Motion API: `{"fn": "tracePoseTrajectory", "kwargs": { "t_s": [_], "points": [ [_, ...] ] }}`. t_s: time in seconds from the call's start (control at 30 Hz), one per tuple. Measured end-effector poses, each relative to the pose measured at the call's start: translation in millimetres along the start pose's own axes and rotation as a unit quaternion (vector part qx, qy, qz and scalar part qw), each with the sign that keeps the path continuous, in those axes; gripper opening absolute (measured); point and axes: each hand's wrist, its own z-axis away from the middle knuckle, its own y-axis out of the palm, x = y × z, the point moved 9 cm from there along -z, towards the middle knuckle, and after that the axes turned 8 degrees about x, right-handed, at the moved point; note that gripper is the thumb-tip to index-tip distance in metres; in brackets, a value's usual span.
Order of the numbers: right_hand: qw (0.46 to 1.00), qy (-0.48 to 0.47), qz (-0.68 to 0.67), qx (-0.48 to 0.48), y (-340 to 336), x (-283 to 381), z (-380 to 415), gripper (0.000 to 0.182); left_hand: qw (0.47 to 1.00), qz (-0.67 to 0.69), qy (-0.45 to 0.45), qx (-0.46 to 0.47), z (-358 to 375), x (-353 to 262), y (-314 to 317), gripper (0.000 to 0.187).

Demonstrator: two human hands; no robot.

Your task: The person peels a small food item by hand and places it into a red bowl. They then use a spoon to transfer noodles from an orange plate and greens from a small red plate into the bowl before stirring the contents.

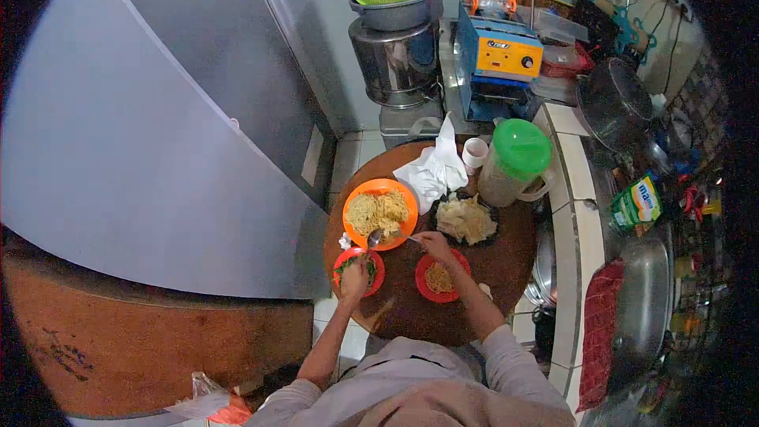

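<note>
My left hand is closed around the handle of a metal spoon, above a red bowl of green leaves. The spoon's head is at the near edge of an orange plate piled with noodles. My right hand is closed on a thin pale utensil that points toward the plate; its head is too small to make out. Below my right forearm, a second red bowl holds brown food strands. A dark plate of pale crackers lies right of my right hand.
A round brown table carries the dishes, white cloth or tissue, a white cup and a green-lidded pitcher. A tiled counter borders the right side. Behind stand a steel pot and a blue-yellow machine.
</note>
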Motion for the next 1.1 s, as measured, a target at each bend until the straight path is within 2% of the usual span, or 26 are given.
{"fn": "tracePoseTrajectory", "kwargs": {
  "t_s": [0.03,0.1,0.13,0.2,0.23,0.3,0.4,0.43,0.5,0.63,0.8,0.9,0.97,1.0,1.07,1.1],
  "points": [
    [1.000,0.000,0.001,0.000,-0.7,4.2,0.2,0.019,1.000,0.006,0.013,-0.007,-0.7,-6.2,-4.6,0.025],
    [0.997,-0.063,0.046,-0.028,-6.1,20.6,-1.4,0.018,1.000,0.013,0.024,-0.015,-2.7,-16.0,-13.7,0.026],
    [0.996,-0.064,0.048,-0.027,-4.2,20.4,-5.1,0.018,1.000,0.005,-0.009,0.008,-5.0,-14.7,-13.8,0.026],
    [0.970,-0.179,0.116,-0.117,-11.6,42.8,-3.8,0.017,0.999,-0.002,-0.041,0.031,-7.1,-13.9,-14.9,0.026],
    [0.970,-0.180,0.117,-0.117,-12.8,56.8,-1.3,0.017,1.000,0.007,-0.026,0.010,-7.5,-16.7,-19.7,0.025],
    [0.989,-0.080,0.108,-0.057,-10.8,65.9,-0.8,0.020,1.000,0.017,-0.010,-0.011,-8.3,-24.8,-29.0,0.024],
    [0.990,-0.059,0.113,-0.066,-13.5,72.9,1.0,0.019,0.999,0.038,-0.013,-0.018,-5.5,-33.6,-41.4,0.021],
    [0.990,-0.060,0.113,-0.067,-13.8,75.6,0.5,0.019,0.999,0.049,-0.012,-0.009,-6.4,-30.7,-40.3,0.021],
    [0.980,-0.138,0.109,-0.093,-17.6,88.2,4.6,0.015,0.998,0.061,-0.010,0.001,-5.0,-32.1,-40.4,0.021],
    [0.976,-0.117,0.152,-0.102,-21.6,91.4,5.3,0.016,0.997,0.065,0.014,-0.027,-1.9,-45.1,-54.7,0.023],
    [0.986,-0.091,0.105,-0.096,-31.8,104.9,17.2,0.019,0.996,0.083,0.017,-0.020,4.8,-63.9,-69.7,0.023],
    [0.989,-0.106,0.046,-0.097,-39.2,105.6,27.5,0.020,0.991,0.109,0.055,-0.045,10.1,-76.7,-77.1,0.023],
    [0.989,-0.099,0.063,-0.090,-46.1,114.5,47.6,0.021,0.996,0.079,0.010,0.028,12.1,-79.0,-65.4,0.024],
    [0.989,-0.092,0.081,-0.083,-49.1,115.0,56.8,0.022,0.996,0.080,0.009,0.030,14.8,-81.3,-64.4,0.024],
    [0.985,-0.100,0.091,-0.104,-58.4,100.7,77.2,0.022,0.992,0.093,0.042,0.070,22.3,-92.3,-51.1,0.024],
    [0.981,-0.110,0.100,-0.127,-62.7,95.8,89.6,0.022,0.989,0.110,0.098,0.012,31.2,-102.9,-52.6,0.025]
  ]
}}
